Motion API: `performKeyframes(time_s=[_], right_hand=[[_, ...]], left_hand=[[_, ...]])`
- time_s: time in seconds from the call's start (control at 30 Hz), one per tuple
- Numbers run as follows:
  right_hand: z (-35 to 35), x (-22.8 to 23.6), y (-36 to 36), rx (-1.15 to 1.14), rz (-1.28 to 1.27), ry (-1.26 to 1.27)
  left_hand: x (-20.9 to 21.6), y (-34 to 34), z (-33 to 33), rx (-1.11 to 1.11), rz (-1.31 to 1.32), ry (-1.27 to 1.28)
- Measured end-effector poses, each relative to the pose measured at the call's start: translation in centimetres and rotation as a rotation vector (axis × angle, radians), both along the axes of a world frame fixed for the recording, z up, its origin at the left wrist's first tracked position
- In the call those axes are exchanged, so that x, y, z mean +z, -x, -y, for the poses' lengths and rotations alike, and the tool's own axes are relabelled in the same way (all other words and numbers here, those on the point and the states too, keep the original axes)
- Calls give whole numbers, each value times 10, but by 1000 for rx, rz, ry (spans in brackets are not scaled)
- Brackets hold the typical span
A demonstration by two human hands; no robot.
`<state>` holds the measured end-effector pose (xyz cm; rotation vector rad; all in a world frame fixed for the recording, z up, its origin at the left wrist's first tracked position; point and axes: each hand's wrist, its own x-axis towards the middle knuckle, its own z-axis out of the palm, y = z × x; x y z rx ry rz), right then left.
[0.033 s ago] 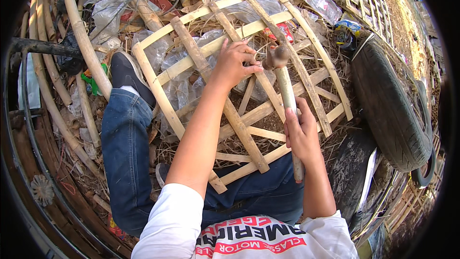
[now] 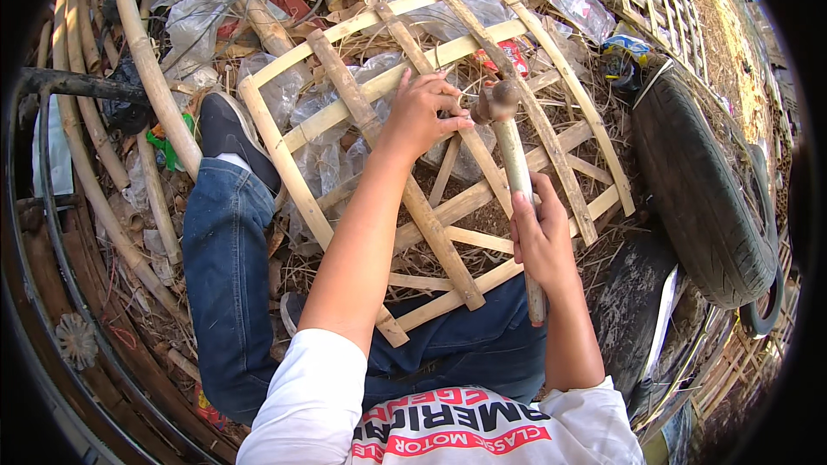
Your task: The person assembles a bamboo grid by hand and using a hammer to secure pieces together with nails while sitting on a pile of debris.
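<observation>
A lattice of flat bamboo slats (image 2: 439, 228) lies across my legs and the ground in front of me. My left hand (image 2: 422, 114) rests on a slat near the lattice's upper middle. Its thumb and fingers pinch together beside the hammer head; what is between them is too small to make out. My right hand (image 2: 543, 228) is wrapped around the pale handle of a hammer (image 2: 514, 155). The hammer's rusty brown head is right beside my left fingertips, over the slats, and its handle end points back toward me.
A worn black tyre (image 2: 702, 181) leans at the right. Bamboo poles (image 2: 151, 69) and a black metal frame (image 2: 73, 84) stand at the left. Plastic bags (image 2: 577, 4), dry leaves and straw litter the ground. Another lattice (image 2: 663, 0) is at the upper right.
</observation>
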<state>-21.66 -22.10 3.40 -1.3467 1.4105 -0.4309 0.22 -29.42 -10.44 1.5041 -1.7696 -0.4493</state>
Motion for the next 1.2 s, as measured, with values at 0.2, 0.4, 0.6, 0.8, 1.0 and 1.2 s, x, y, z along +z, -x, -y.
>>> performKeyframes(time_s=[0.2, 0.4, 0.6, 0.8, 1.0, 1.2], right_hand=[[1, -3, -8, 0, 4, -13], [2, 2, -10, -20, 35, 2], [0, 0, -11, -18, 32, -19], [-3, 3, -10, -50, 62, -4], [4, -1, -7, -27, 86, -4], [7, 0, -8, 24, -11, 55]], left_hand=[[1, -1, 0, 15, -1, 24], [0, 4, 0, 52, -39, 26], [-3, 4, 1, 52, -19, 23], [0, 7, 0, 59, 3, 35], [0, 8, 0, 87, -58, 17], [1, 5, -2, 88, -29, 56]])
